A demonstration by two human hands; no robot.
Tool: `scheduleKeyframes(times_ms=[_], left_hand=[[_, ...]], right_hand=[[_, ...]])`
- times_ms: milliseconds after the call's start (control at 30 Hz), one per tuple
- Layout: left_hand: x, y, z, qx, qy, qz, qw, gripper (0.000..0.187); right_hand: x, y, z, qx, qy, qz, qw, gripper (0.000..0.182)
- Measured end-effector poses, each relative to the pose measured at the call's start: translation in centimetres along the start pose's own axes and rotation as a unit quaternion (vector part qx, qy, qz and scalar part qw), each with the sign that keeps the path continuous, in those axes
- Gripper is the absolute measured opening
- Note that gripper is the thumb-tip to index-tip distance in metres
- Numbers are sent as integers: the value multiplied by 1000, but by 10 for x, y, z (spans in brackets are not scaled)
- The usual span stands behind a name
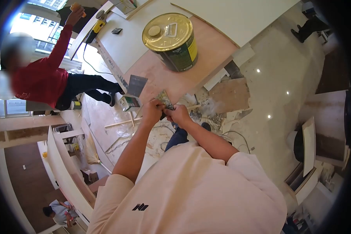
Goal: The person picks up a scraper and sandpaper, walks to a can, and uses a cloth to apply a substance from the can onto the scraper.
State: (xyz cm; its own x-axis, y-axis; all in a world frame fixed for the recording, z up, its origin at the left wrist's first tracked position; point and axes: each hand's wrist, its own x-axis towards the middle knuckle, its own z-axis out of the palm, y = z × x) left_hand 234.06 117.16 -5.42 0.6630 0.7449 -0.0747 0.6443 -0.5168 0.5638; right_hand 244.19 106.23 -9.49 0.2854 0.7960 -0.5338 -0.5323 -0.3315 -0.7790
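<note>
In the head view, my left hand (153, 112) and my right hand (179, 115) meet in front of my body, fingers closed. Between them is a scraper with a stained, mottled blade (163, 96) pointing away from me. Its dark lower part is mostly hidden by my fingers. Just past my hands is the edge of a pinkish wooden board (156, 80). A flat grey square plate (137, 85) lies at the board's left corner. Farther back on the board stands a large metal can (173, 43) with a gold lid and a dark green label.
A person in a red sleeve (58, 48) stands at left, one arm raised. Near them is a yellow power tool (97, 28) with a cord. Scrap board (230, 95), debris and cables litter the floor around my feet. A green-and-white tin (128, 103) stands below the board.
</note>
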Motion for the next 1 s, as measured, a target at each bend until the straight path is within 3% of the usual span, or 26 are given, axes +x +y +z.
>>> scheduleKeyframes(times_ms=[167, 267, 300, 367, 500, 700, 800, 867, 900, 1000], left_hand=[[30, 16, 9, 28, 34, -47, 998, 6], [39, 0, 12, 14, 135, 45, 990, 6], [35, 0, 5, 7, 134, 32, 990, 7], [31, 7, -9, -10, 129, 9, 992, 7], [-9, 4, -8, -25, -22, -10, 999, 9], [25, 18, 7, 4, 56, -47, 997, 7], [43, -4, 13, 30, 133, 45, 990, 6], [41, -6, 1, 3, 133, 17, 991, 8], [43, -3, -4, -11, 130, 6, 991, 10], [4, 3, -13, -17, -31, 22, 999, 12]], right_hand=[[6, 14, 0, 46, -4, -4, 999, 22], [8, 8, 3, 17, 15, -12, 1000, 23], [5, 8, 3, -1, 26, -12, 1000, 23], [2, 4, 1, -4, 15, -2, 1000, 23], [3, 3, 1, 4, 9, 6, 1000, 22], [12, 17, -1, 19, -10, -19, 1000, 21], [6, 12, 3, 48, 4, -6, 999, 21], [1, 8, 2, 16, 5, 3, 1000, 21], [3, 3, 0, 2, 9, 6, 1000, 21], [4, 2, -1, 15, 0, 20, 1000, 21]])
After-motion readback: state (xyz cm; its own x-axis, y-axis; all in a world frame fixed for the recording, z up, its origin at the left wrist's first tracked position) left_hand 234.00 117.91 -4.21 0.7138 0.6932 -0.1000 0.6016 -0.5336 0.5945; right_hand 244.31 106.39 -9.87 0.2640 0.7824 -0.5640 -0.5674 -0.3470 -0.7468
